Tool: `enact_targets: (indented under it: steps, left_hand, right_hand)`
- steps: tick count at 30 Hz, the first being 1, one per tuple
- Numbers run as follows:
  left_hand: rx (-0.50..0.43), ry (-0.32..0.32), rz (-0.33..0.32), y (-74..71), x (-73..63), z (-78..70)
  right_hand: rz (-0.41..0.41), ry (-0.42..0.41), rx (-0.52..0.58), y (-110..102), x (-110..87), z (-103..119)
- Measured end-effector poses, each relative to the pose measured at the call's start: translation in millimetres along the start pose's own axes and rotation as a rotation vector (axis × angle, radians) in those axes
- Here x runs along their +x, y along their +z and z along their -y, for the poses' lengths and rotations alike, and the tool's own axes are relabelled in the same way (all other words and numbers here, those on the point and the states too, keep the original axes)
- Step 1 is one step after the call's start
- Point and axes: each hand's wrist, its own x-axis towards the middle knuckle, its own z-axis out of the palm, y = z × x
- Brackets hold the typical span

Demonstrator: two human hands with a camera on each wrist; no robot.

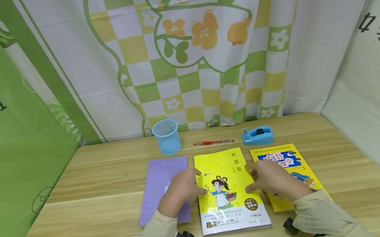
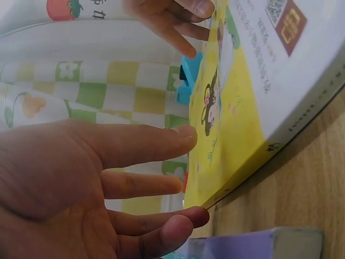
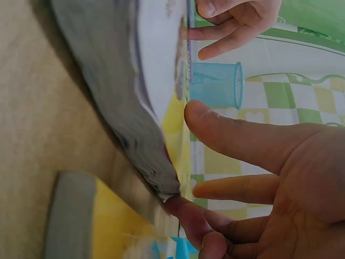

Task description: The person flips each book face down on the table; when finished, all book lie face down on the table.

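A thick yellow book (image 1: 225, 190) with a cartoon girl on its cover lies flat in front of me, in the middle of the table. At its left edge is my left hand (image 1: 182, 187), thumb and fingers spread and extended in the left wrist view. On the opposite side is my right hand (image 1: 271, 176); the right wrist view shows a fingertip touching the page edge (image 3: 143, 145) while the thumb lies by the cover. Under my left hand and wrist lies a purple book (image 1: 156, 179), partly covered. A second yellow book (image 1: 280, 150), blue-titled, is partly hidden by my right hand.
Along the back of the table stand a blue mesh cup (image 1: 166, 137), a red pen (image 1: 213, 142) lying flat, and a blue tape dispenser (image 1: 258, 136). A patterned curtain (image 1: 207, 88) hangs behind the wooden table (image 1: 90, 179).
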Motion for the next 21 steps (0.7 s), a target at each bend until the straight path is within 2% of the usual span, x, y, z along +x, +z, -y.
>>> enact_targets:
  steps: [5, 9, 13, 21]
  left_hand:
    - [0.0, -0.006, 0.01, 4.9, -0.7, -0.5]
    - [0.005, 0.011, 0.0, 8.0, -0.7, -1.7]
    - [-0.012, 0.002, -0.011, 11.1, 1.0, -3.1]
    - [-0.184, -0.1, -0.033, 16.7, 3.5, -4.3]
  right_hand:
    - [-0.007, 0.005, -0.012, 3.0, 0.0, 0.3]
    - [-0.01, 0.009, -0.013, 4.0, 0.2, 0.4]
    - [0.003, 0.028, -0.004, 3.6, 1.2, 0.9]
    - [0.009, 0.054, 0.022, 4.7, 2.4, 2.7]
